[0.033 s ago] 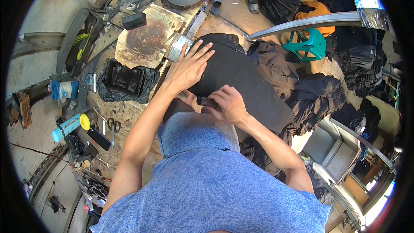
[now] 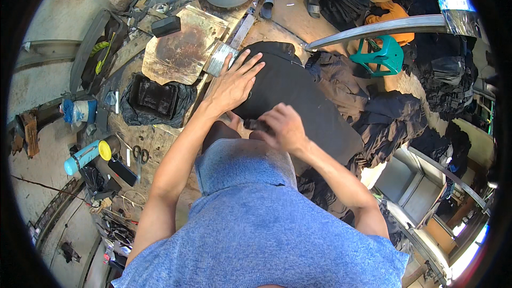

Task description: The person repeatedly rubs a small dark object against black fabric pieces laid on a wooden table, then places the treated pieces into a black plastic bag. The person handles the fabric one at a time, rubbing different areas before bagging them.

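Left hand [image 2: 234, 82] spread flat, fingers open, on a smooth black sheet [image 2: 298, 93] at the bench's right edge. Right hand [image 2: 282, 127] closed around a small dark tool [image 2: 257, 125] at the sheet's near edge. Rusty metal plate [image 2: 184, 48] and black tray [image 2: 154, 97] lie left; crumpled dark cloth [image 2: 341, 74] right.

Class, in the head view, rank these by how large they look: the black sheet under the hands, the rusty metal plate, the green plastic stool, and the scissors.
1. black sheet
2. rusty metal plate
3. green plastic stool, though it sits farther off, so its true size is unsure
4. scissors
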